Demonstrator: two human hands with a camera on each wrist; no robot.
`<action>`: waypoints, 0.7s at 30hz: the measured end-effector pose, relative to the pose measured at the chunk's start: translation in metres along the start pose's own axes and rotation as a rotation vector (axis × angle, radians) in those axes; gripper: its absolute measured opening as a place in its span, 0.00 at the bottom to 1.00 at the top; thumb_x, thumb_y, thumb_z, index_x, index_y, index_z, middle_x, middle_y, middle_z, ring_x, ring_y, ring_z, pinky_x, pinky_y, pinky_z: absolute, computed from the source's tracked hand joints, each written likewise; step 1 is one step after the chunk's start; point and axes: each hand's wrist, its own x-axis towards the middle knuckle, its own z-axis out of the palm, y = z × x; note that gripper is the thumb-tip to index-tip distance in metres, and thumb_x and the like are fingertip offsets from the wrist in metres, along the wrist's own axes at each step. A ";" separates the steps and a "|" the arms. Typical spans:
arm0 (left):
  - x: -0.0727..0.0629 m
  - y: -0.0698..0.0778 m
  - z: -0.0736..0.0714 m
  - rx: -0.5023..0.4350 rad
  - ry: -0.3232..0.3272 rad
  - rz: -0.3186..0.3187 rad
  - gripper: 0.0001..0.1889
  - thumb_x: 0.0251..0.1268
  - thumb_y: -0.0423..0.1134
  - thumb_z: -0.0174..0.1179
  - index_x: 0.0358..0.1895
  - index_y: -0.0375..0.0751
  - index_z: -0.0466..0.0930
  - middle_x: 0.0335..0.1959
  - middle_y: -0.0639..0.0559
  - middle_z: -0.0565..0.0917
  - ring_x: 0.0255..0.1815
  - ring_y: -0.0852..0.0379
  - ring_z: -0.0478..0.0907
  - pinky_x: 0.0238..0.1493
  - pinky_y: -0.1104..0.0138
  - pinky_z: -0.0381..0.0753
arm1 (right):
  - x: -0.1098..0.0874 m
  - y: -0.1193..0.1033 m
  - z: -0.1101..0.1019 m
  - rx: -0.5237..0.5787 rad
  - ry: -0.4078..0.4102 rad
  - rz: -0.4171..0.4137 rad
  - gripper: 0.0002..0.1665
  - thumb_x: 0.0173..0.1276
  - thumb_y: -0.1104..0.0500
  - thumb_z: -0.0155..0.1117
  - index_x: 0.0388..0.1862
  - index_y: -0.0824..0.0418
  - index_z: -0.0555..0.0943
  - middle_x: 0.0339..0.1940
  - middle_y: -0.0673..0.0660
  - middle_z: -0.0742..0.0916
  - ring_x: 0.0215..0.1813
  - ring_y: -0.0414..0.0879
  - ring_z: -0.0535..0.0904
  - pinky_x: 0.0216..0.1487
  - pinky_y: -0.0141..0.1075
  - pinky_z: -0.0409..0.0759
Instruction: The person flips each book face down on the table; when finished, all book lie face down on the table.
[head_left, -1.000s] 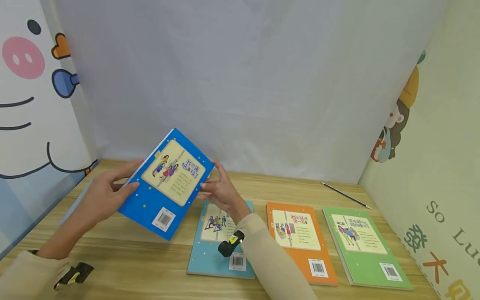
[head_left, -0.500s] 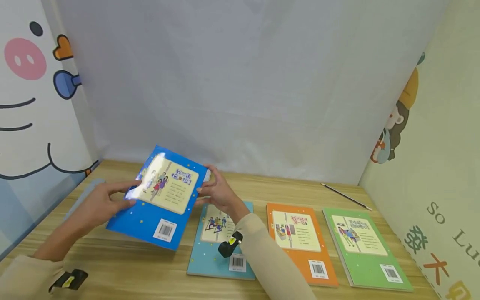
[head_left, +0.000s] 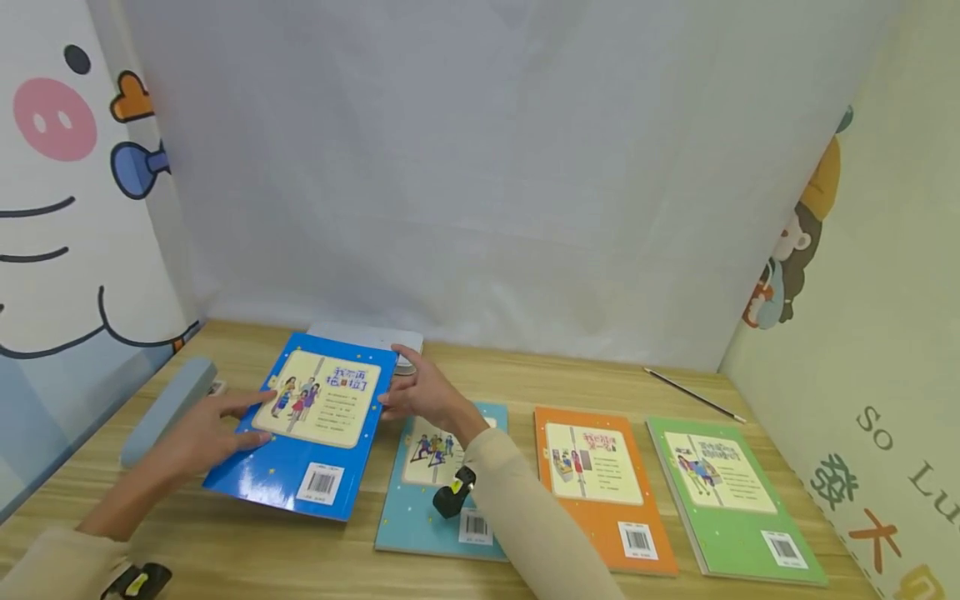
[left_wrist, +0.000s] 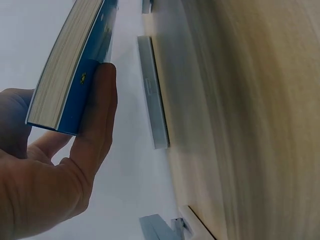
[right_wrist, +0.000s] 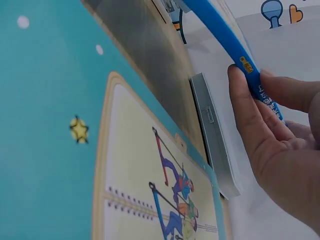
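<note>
A blue book (head_left: 322, 408) is held slightly tilted above the left part of the table, its back cover with picture panel and barcode facing up. My left hand (head_left: 198, 437) grips its left edge; the page edges show between thumb and fingers in the left wrist view. At the upper right corner, my right hand (head_left: 431, 392) pinches the spine side, with the spine (right_wrist: 246, 65) visible in the right wrist view. Right of it lies a light blue book (head_left: 408, 517), partly covered by my right forearm. An orange book (head_left: 600, 529) and a green book (head_left: 738, 533) lie farther right.
Behind the blue book sits a flat whitish case (head_left: 360, 337) near the back curtain. A light blue elongated object (head_left: 168, 408), seemingly a stapler, lies at the left. A thin dark pencil-like stick (head_left: 693, 395) rests at the back right. Printed panels flank both sides of the table.
Both hands have lowered the blue book toward the table and moved it slightly left, turning it flatter and straighter. The whitish case and the light blue object now show more. The other books stay put.
</note>
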 end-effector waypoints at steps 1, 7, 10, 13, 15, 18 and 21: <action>0.000 -0.002 0.000 -0.008 -0.008 -0.007 0.34 0.68 0.43 0.64 0.72 0.32 0.65 0.55 0.24 0.73 0.48 0.39 0.70 0.37 0.64 0.67 | 0.000 0.001 0.001 -0.013 -0.004 0.006 0.50 0.66 0.73 0.65 0.81 0.46 0.56 0.39 0.63 0.87 0.32 0.47 0.87 0.50 0.50 0.86; 0.003 -0.011 0.005 -0.025 -0.058 -0.052 0.35 0.69 0.44 0.64 0.73 0.32 0.63 0.58 0.23 0.71 0.50 0.36 0.70 0.42 0.60 0.72 | 0.005 0.007 0.003 -0.028 -0.022 0.026 0.52 0.64 0.76 0.65 0.82 0.52 0.54 0.40 0.64 0.88 0.33 0.46 0.88 0.47 0.45 0.88; 0.005 -0.014 0.008 -0.028 -0.078 -0.060 0.36 0.68 0.42 0.65 0.73 0.31 0.62 0.58 0.22 0.71 0.52 0.35 0.70 0.44 0.58 0.75 | 0.008 0.011 0.005 -0.028 -0.010 0.048 0.52 0.63 0.77 0.65 0.81 0.53 0.56 0.40 0.65 0.88 0.34 0.47 0.88 0.45 0.44 0.88; 0.006 -0.016 0.010 -0.029 -0.096 -0.068 0.36 0.67 0.40 0.65 0.73 0.30 0.62 0.57 0.22 0.71 0.51 0.35 0.70 0.44 0.59 0.76 | 0.011 0.014 0.008 -0.046 0.005 0.070 0.52 0.62 0.78 0.65 0.81 0.54 0.56 0.41 0.65 0.88 0.36 0.50 0.89 0.43 0.42 0.89; 0.008 -0.017 0.010 -0.026 -0.106 -0.078 0.35 0.67 0.39 0.66 0.73 0.30 0.63 0.57 0.23 0.72 0.50 0.37 0.71 0.42 0.60 0.76 | 0.013 0.015 0.011 -0.049 0.013 0.092 0.52 0.61 0.78 0.65 0.81 0.55 0.56 0.43 0.66 0.88 0.39 0.53 0.89 0.42 0.41 0.89; 0.010 -0.021 0.011 -0.014 -0.130 -0.091 0.36 0.66 0.40 0.66 0.72 0.29 0.63 0.56 0.22 0.71 0.49 0.37 0.71 0.42 0.58 0.78 | 0.014 0.016 0.015 -0.064 0.022 0.111 0.53 0.61 0.79 0.64 0.81 0.57 0.55 0.46 0.69 0.88 0.43 0.58 0.89 0.42 0.41 0.89; 0.012 -0.024 0.014 0.012 -0.155 -0.107 0.36 0.65 0.41 0.67 0.72 0.30 0.64 0.57 0.20 0.71 0.50 0.34 0.71 0.47 0.52 0.79 | 0.013 0.015 0.018 -0.082 0.028 0.130 0.53 0.61 0.80 0.63 0.81 0.57 0.55 0.49 0.71 0.87 0.46 0.60 0.89 0.42 0.40 0.89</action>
